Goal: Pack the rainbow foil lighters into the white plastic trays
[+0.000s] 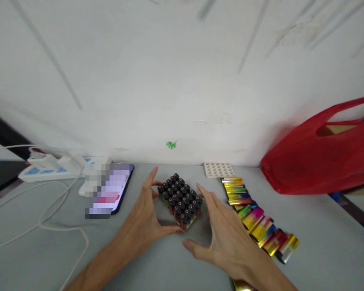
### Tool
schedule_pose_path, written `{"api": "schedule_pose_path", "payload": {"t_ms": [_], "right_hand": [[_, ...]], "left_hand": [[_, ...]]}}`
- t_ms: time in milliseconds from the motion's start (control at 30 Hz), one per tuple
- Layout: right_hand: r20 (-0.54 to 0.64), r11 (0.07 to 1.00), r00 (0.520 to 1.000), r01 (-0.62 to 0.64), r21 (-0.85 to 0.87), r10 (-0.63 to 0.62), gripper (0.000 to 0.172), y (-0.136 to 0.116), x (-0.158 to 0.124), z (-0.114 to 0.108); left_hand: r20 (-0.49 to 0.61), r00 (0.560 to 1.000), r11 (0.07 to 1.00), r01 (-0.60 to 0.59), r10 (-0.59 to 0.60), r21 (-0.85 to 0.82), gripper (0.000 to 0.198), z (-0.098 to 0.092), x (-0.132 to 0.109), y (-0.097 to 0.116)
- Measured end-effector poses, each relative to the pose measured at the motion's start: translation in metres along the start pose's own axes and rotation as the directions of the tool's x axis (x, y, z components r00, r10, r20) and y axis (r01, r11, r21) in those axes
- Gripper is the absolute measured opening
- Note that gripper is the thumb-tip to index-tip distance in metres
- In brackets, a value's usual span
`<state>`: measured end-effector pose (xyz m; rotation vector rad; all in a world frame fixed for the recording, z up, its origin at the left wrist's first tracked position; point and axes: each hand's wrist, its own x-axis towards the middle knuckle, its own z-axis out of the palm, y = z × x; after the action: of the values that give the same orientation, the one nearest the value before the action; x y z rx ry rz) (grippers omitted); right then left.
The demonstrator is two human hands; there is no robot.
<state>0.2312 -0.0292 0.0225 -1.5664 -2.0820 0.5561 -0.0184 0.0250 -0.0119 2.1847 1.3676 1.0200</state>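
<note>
A block of several small black-topped tubes [181,198], packed in rows, stands on the grey table between my hands. A pale base edge shows at its front corner. My left hand [150,214] is around its left side, thumb at the front corner and fingers at the back left. My right hand [221,226] is at its right side with fingers and thumb spread; the fingertips are close to the block, and the thumb is off it. Right of that hand, shiny coloured tubes [255,220] with black ends lie in a slanting row.
Against the wall lies a white tray with round holes [219,169]. A red bag [321,157] stands at the right. To the left are a phone [112,192], a white power strip [53,167] and loose white cables [60,228] across the table [170,266].
</note>
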Motion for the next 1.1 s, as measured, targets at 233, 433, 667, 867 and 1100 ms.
{"api": "schedule_pose_path", "payload": {"t_ms": [233,433,667,867,1100], "right_hand": [[-0.098,0.997,0.995,0.025,-0.068,-0.032,0.114,0.006,0.001,0.02],[-0.179,0.996,0.984,-0.002,-0.092,-0.015,0.101,0.009,0.005,0.021],[-0.224,0.997,0.974,-0.026,0.078,0.042,0.096,0.021,0.009,0.029],[-0.235,0.989,0.969,-0.044,0.141,0.076,0.101,0.026,0.01,0.033],[-0.321,0.996,0.945,-0.038,0.08,0.062,0.084,0.025,0.011,0.033]], "left_hand": [[0.0,1.0,1.0,0.028,-0.028,-0.007,0.163,-0.003,0.003,-0.001],[-0.028,0.998,0.998,0.062,-0.063,-0.024,0.142,-0.001,0.004,-0.006],[-0.112,0.982,0.988,0.148,-0.151,-0.032,0.075,0.001,0.002,0.005],[-0.064,0.986,0.978,-0.144,0.155,0.148,0.038,-0.015,0.003,0.012],[0.076,0.873,0.828,-0.482,0.482,0.288,0.017,-0.003,-0.006,0.019]]}}
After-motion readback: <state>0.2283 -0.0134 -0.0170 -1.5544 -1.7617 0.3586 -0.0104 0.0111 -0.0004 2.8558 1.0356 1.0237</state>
